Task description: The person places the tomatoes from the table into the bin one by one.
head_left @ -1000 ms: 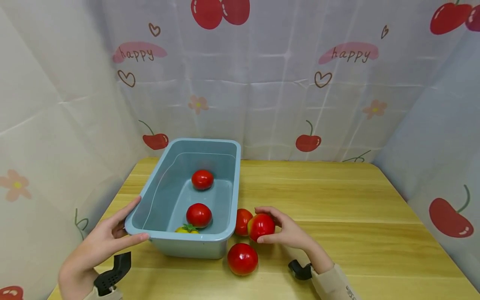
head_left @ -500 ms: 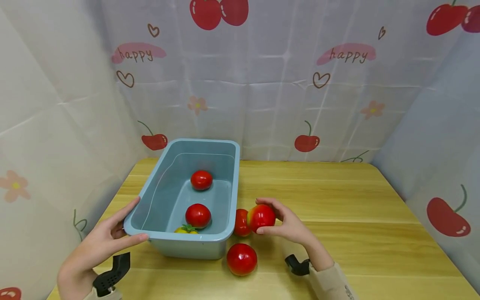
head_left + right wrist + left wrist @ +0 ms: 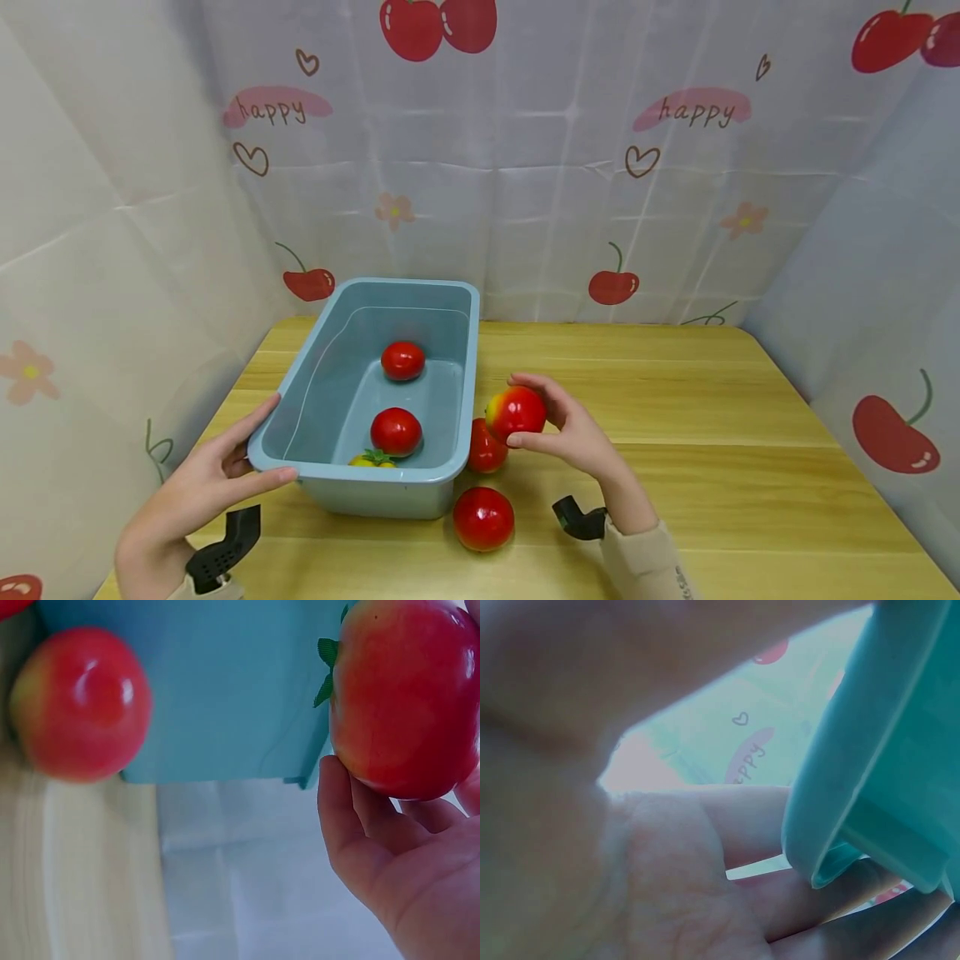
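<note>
My right hand (image 3: 573,433) holds a red tomato (image 3: 519,412) with a yellowish end, raised beside the right wall of a blue plastic bin (image 3: 442,475). Small green leaves show at the end of that tomato (image 3: 409,697) in the right wrist view. At the bin's near-left corner, my left hand (image 3: 198,492) grips the rim, thumb along the front and fingers down the left side. Inside the bin lie two red tomatoes, one near the middle (image 3: 396,432) and another farther back (image 3: 402,360), plus a yellow piece with green leaves (image 3: 372,458) partly hidden by the front rim.
Two more red tomatoes are on the wooden table (image 3: 675,450) right of the bin: one against its wall (image 3: 486,447), partly behind the held one, and one nearer the front (image 3: 483,518). A printed curtain (image 3: 555,208) hangs behind and at both sides.
My right hand has lifted the tomato up and slightly away, above the one against the bin's wall. The left hand and the bin stay where they were.
</note>
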Available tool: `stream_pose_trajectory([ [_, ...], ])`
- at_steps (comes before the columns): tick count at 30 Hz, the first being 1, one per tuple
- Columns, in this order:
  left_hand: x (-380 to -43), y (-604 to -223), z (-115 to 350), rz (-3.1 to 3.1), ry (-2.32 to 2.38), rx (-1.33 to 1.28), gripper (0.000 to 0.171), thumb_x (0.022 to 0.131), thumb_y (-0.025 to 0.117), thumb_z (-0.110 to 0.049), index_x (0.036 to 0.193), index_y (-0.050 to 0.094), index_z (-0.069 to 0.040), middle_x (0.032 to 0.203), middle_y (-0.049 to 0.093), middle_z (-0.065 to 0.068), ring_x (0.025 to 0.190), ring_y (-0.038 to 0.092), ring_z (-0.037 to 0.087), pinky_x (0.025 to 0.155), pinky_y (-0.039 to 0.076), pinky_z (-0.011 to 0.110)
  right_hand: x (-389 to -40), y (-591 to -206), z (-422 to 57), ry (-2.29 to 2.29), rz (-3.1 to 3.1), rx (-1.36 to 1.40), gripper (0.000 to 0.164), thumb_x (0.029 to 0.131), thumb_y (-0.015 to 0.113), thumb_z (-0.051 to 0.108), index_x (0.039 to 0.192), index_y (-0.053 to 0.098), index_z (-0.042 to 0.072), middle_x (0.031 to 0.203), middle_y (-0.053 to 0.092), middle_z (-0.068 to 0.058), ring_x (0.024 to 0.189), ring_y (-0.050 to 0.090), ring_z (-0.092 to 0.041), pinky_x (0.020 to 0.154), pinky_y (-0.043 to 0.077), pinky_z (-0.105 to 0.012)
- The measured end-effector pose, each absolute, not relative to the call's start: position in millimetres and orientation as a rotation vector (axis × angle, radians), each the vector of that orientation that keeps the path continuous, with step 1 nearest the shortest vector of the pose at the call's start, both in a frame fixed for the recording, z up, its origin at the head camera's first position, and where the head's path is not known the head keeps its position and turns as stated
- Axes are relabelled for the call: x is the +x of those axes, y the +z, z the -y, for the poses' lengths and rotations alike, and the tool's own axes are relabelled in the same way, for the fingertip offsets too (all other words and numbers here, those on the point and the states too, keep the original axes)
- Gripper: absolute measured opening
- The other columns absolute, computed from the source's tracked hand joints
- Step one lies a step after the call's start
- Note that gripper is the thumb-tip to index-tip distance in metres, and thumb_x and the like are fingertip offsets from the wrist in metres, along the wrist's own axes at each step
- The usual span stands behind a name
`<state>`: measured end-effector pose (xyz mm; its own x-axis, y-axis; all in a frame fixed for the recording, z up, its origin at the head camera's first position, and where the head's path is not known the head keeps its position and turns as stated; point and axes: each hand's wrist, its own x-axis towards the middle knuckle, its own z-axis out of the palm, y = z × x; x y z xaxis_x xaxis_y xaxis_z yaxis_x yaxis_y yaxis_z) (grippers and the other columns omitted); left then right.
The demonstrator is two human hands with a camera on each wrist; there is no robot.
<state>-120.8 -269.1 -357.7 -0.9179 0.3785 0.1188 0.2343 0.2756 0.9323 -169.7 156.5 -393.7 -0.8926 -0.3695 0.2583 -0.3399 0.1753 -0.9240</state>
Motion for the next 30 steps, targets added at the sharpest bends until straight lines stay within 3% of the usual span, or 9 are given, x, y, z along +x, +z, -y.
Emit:
stream_pose_trajectory([
  [7,-121,-358,270,-2.415,1.720,0.601,0.084,0.085,0.065,0.005,0.151,0.013,-0.005,0.137,0.028,0.033,0.101,0.061,0.013,0.078,0.053,0.026,-168,-384,-148,-1.939,-2.346,-0.740,0.066,0.078,0.076,0.012,0.136,0.045,0.015,0.136,0.046,-0.006,0.118,0.047,-0.028,0.093,0.046,-0.035],
  [18,-121,-359,269,-2.423,1.726,0.606,0.083,0.085,0.064,0.005,0.151,0.015,-0.007,0.134,0.032,0.031,0.101,0.062,0.021,0.078,0.053,0.028,-163,-368,-132,-2.104,-2.233,-0.859,0.065,0.079,0.074,0.006,0.137,0.044,0.007,0.135,0.047,-0.008,0.119,0.047,-0.027,0.095,0.045,-0.035],
  [25,-121,-358,269,-2.413,1.733,0.610,0.083,0.085,0.064,0.006,0.150,0.014,-0.005,0.135,0.031,0.031,0.101,0.062,0.020,0.078,0.054,0.028,-160,-362,-118,-2.191,-2.171,-0.872,0.066,0.079,0.075,0.008,0.137,0.043,0.006,0.137,0.043,-0.019,0.116,0.048,-0.027,0.093,0.046,-0.036],
  [30,-121,-358,269,-2.412,1.734,0.614,0.083,0.085,0.064,0.006,0.150,0.014,-0.004,0.136,0.030,0.032,0.101,0.062,0.016,0.078,0.053,0.027,-159,-361,-108,-2.200,-2.168,-0.856,0.064,0.079,0.074,0.009,0.137,0.044,0.009,0.137,0.044,-0.016,0.117,0.047,-0.026,0.094,0.046,-0.036],
])
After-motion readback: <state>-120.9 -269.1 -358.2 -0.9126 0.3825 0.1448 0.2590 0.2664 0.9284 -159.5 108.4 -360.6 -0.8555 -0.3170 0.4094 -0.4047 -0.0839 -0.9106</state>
